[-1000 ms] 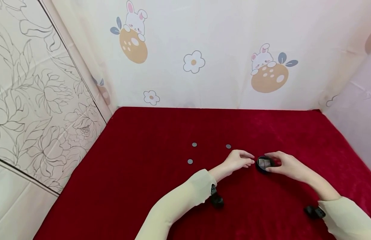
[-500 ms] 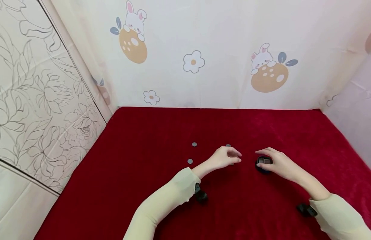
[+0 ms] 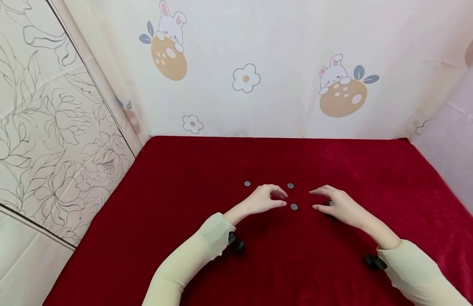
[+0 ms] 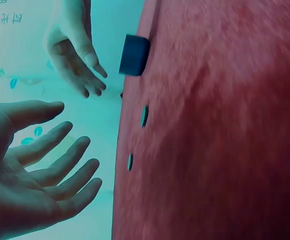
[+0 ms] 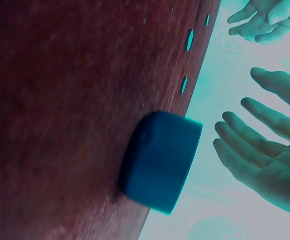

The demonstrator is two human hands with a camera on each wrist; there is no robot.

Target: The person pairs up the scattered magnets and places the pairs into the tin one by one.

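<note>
My left hand point(image 3: 265, 199) hovers over the red cloth with loosely bent fingers and nothing in them. Just past its fingertips lie a grey disc point(image 3: 294, 207) and another flat disc point(image 3: 290, 185); a third disc point(image 3: 247, 183) is at its far side. My right hand point(image 3: 340, 206) is held above a small dark round container, its fingers relaxed and holding nothing. That hand covers most of the container in the head view. In the right wrist view the container point(image 5: 162, 160) stands upright on the cloth, apart from the fingers.
A red velvet cloth point(image 3: 183, 178) covers the table. Behind it hangs a pale curtain point(image 3: 282, 51) with rabbit and flower prints. A panel with line-drawn flowers point(image 3: 56, 110) borders the left side.
Both hands have moved left, the left one away from the container. A disc by its fingertips has come into view, while one nearer the left wrist is covered. The right hand has left the container's rim.
</note>
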